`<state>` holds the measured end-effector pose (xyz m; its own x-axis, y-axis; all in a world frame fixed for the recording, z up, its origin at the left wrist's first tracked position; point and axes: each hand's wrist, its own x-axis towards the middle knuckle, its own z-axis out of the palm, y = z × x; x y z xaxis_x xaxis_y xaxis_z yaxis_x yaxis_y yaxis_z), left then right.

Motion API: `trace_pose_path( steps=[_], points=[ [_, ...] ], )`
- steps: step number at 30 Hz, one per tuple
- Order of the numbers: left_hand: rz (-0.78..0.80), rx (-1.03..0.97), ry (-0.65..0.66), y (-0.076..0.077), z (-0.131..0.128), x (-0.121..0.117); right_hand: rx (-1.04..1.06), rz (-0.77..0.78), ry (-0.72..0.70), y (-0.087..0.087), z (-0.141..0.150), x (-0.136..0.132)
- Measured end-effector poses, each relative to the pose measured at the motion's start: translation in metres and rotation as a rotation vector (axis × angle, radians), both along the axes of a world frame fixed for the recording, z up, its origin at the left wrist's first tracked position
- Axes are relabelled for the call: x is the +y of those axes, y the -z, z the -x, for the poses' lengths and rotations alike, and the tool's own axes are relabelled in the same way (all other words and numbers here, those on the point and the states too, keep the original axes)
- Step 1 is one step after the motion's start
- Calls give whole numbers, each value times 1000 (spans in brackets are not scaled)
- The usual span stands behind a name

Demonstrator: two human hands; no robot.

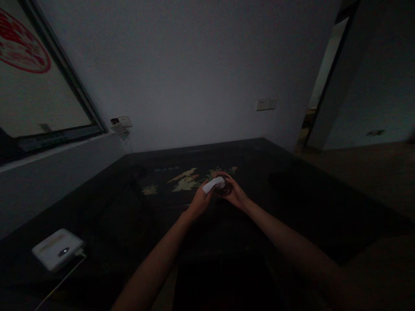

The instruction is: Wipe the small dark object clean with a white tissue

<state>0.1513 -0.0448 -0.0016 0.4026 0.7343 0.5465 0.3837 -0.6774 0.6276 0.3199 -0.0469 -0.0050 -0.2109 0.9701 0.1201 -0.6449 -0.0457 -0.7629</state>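
In the dim room, both my hands meet over a dark table (136,224). My left hand (200,201) is closed on a small white cloth or tissue (214,184), pressing it against a dark round object (225,189). My right hand (235,194) is wrapped round that dark object from the right; its shape is too dark to make out. Under the hands the tabletop carries a pale leaf and flower pattern (186,179).
A white box-shaped device (57,249) with a white cable (61,283) lies at the table's near left. Wall sockets (120,125) sit at the left corner, more sockets (266,104) on the back wall. A dark-framed window (42,99) is left, a doorway (327,77) right.
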Motion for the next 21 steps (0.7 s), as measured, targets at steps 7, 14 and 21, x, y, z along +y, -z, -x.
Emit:
trace_pose_path(
  steps=[7,14,21],
  points=[
    [-26,-27,-53,-6,1,-2,-40,-15,60,4,1,4],
    [-195,94,26,-3,2,-4,-50,-31,126,14,0,13],
    [-271,171,123,1,-1,-2,-82,16,156,16,3,17]
  ],
)
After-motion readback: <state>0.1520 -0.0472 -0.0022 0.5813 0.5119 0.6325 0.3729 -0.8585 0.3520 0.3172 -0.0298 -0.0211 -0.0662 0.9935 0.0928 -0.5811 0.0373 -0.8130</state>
